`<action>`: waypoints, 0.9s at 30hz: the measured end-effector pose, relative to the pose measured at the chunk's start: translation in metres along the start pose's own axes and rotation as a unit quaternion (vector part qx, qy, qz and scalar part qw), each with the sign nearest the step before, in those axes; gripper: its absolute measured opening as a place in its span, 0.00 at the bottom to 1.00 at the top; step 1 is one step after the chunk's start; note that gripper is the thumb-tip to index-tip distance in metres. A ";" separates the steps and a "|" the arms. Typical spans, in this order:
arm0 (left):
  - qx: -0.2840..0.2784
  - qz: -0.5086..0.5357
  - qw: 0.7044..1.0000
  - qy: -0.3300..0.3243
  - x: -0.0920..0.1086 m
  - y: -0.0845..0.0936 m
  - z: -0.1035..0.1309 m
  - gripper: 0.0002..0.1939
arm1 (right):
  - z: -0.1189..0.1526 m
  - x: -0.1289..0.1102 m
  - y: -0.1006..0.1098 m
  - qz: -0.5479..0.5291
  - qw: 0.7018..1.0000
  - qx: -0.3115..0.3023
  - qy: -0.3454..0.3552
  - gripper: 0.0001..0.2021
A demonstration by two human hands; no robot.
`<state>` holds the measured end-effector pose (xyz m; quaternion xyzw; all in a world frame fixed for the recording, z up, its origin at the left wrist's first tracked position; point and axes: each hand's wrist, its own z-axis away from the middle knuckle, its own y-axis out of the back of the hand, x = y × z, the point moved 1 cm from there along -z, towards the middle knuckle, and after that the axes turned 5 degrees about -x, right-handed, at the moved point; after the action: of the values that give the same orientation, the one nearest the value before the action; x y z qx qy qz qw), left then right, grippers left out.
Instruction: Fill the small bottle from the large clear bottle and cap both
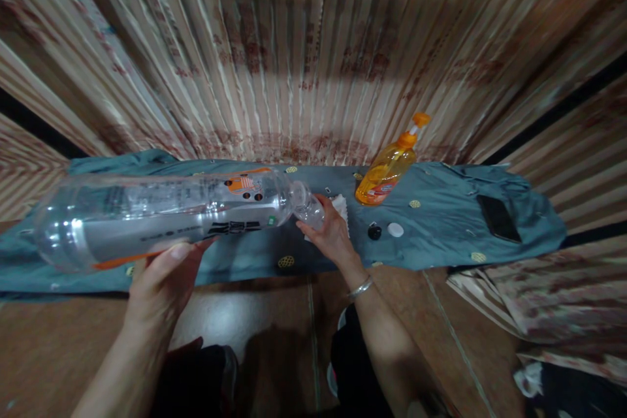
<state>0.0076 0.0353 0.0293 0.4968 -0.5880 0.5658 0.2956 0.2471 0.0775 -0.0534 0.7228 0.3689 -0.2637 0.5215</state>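
My left hand (169, 274) grips a large clear plastic bottle (161, 212) from below, its thumb along the near side. The bottle lies level in the air, its neck to the right, and carries a silver, orange and black label. My right hand (333, 228) is closed around a small clear bottle (309, 210), its mouth beside the large bottle's neck; whether the two touch I cannot make out. Under my right hand lies a white cloth or tissue (341, 209), partly hidden. A black cap (375, 230) and a white cap (395, 230) sit just right of it.
An orange pump bottle (386, 173) with yellow-orange liquid stands on the green-blue cloth-covered table (431, 235). A black phone (498, 217) lies at the right. Behind hangs a pleated striped curtain (304, 46). Tiled floor (274, 339) shows below the near edge.
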 end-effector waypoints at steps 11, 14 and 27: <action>-0.014 0.006 1.000 -0.001 0.000 0.001 -0.003 0.12 | -0.002 -0.001 0.002 -0.006 1.000 0.003 -0.011 0.30; -0.017 0.004 1.000 -0.002 -0.002 0.003 -0.004 0.13 | -0.002 0.000 0.002 -0.007 1.000 0.008 -0.008 0.30; -0.025 0.009 0.999 -0.022 -0.004 0.000 -0.009 0.13 | -0.003 0.001 0.003 -0.016 1.000 0.011 -0.022 0.30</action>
<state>0.0074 0.0450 0.0276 0.4960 -0.6125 0.5429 0.2899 0.2500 0.0802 -0.0518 0.7163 0.3662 -0.2919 0.5173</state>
